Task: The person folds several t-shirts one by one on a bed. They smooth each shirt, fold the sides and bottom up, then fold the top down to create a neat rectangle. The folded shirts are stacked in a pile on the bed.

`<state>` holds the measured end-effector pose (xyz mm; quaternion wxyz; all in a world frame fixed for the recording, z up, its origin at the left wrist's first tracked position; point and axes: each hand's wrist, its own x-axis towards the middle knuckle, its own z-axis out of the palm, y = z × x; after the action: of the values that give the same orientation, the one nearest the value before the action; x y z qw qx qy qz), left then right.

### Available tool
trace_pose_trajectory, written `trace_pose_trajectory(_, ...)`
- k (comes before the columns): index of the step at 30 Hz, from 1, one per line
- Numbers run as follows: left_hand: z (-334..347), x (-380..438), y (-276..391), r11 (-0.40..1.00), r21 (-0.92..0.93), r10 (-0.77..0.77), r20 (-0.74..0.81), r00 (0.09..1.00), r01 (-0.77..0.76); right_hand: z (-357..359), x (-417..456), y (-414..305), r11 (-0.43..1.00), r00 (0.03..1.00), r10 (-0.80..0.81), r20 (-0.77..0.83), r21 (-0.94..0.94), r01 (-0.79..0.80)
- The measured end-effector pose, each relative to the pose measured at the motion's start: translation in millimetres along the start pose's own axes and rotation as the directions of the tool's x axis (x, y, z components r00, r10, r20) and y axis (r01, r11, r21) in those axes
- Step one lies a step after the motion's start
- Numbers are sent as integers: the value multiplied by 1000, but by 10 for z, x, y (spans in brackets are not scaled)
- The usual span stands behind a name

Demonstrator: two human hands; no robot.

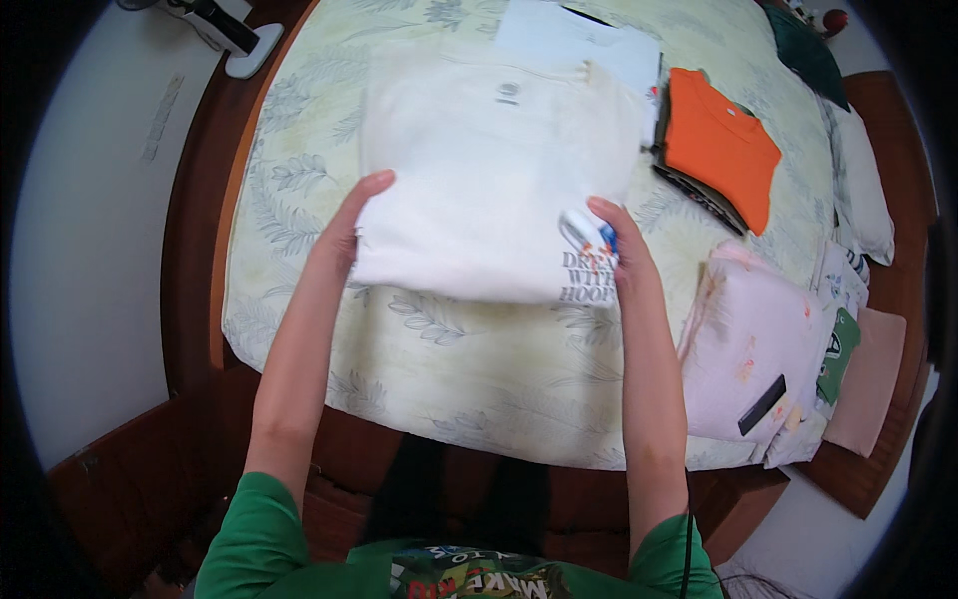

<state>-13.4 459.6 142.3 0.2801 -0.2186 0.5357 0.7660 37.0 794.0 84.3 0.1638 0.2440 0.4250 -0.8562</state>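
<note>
A folded white T-shirt [479,180] is held up over the bed by both of my hands. My left hand [359,210] grips its left edge, thumb on top and fingers hidden underneath. On the opposite edge, my right hand [623,238] pinches the cloth beside a printed picture and lettering, partly covering the print. The shirt's neckline, with a small printed mark inside, points away from me. Just beyond it lies a second white T-shirt [629,56], partly hidden by the one I hold.
An orange folded T-shirt [718,142] tops a stack of darker clothes on the leaf-patterned bedsheet [434,322]. A pink folded quilt [748,322] carries a black flat object [762,405]. Pillows [868,187] line the wooden headboard [891,142]. A white stand [254,51] is at upper left.
</note>
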Motion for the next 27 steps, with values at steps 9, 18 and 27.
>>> trace_pose_trajectory(9,-1671,641,-427,997,-52,-66,-81,995,62,718,1127,1082,992,998,26,-49,-126,-32)
trace_pose_trajectory(18,-1760,247,-469,979,120,-180,103,978,167,750,540,1104,907,978,191,-85,-366,-209)
trace_pose_trajectory(27,-1678,198,-417,935,327,-128,-51,990,138,777,355,1113,827,961,55,-271,-527,-196)
